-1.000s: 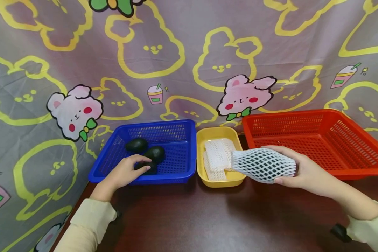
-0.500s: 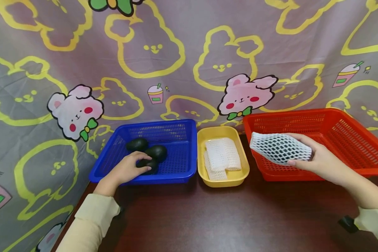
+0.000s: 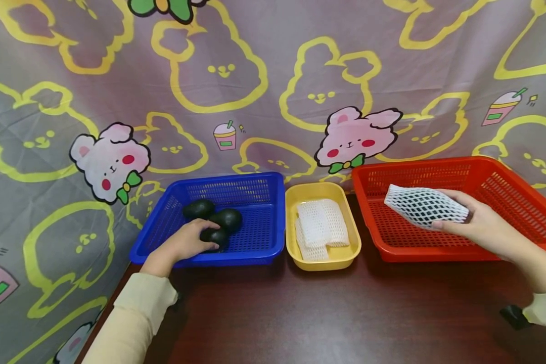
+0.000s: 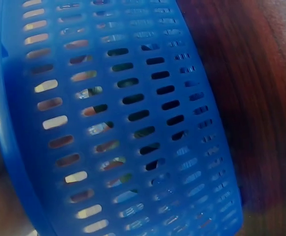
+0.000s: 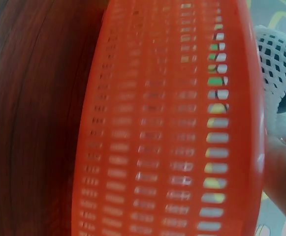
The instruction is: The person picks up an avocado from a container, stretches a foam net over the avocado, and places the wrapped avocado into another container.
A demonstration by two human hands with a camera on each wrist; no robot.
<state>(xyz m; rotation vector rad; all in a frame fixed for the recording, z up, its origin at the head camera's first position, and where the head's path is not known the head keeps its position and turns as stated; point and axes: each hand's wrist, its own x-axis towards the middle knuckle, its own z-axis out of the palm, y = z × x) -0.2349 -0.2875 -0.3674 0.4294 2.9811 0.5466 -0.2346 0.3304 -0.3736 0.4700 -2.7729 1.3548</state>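
My right hand [image 3: 480,222] grips a dark avocado in a white foam net [image 3: 425,205], held over the red basket [image 3: 437,254]. The right wrist view shows part of that foam net [image 5: 280,64] past the basket's rim. On the left, my left hand [image 3: 186,242] reaches into the blue basket [image 3: 277,222], fingers and thumb round the nearest avocado [image 3: 219,235]. Two more bare avocados lie behind it, one at the back [image 3: 199,208] and one in the middle [image 3: 229,220]. In the left wrist view the blue basket's wall [image 4: 108,113] hides the hand.
Between the two baskets stands a yellow tray [image 3: 320,265] with several flat white foam nets [image 3: 318,222] inside. All three containers rest on a dark wooden table [image 3: 309,313]. A patterned cloth [image 3: 273,76] hangs close behind them.
My right hand has carried the netted avocado rightward and back, from beside the yellow tray to over the red basket. My left hand stays at the front avocado, its fingers closing slightly.
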